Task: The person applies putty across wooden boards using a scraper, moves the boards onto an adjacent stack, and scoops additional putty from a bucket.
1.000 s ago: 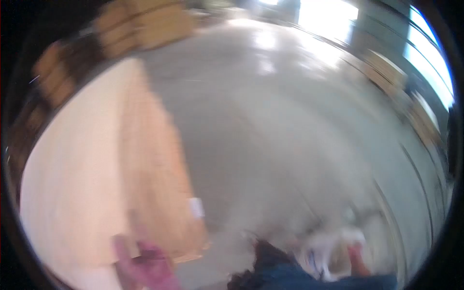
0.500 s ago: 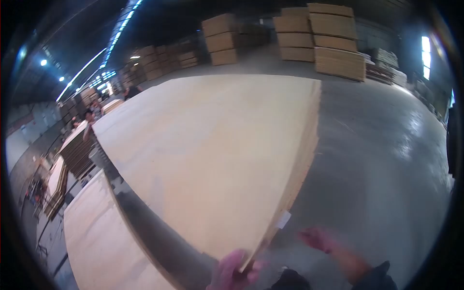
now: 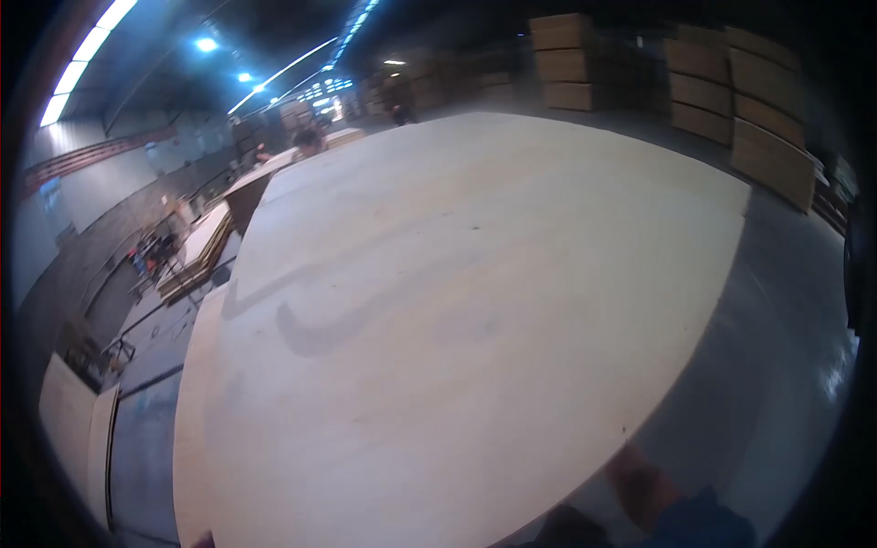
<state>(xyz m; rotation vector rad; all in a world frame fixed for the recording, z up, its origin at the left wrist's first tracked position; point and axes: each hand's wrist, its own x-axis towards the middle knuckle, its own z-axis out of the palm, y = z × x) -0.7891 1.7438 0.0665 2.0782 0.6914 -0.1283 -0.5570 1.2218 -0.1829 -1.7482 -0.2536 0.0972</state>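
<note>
A large pale wooden sheet (image 3: 493, 320) fills the middle of the view, with grey smudges on its surface. At its lower left edge, a small part of my left hand (image 3: 203, 541) shows, closed on the sheet; the rest is cut off by the frame. My right hand (image 3: 628, 461) is at the sheet's lower right edge, below a dark blue sleeve. The sheet hides its fingers, so their grip cannot be made out.
Stacks of boards (image 3: 562, 64) stand at the back and back right. Other sheet stacks (image 3: 196, 251) and a person (image 3: 309, 142) are at the left. Grey floor (image 3: 776, 320) runs along the right. Wooden panels (image 3: 73, 416) stand at the lower left.
The view has swung left. The sheet now spreads across the middle and covers the gap beside the lower left sheet. My right hand has gone from open air to the sheet's edge.
</note>
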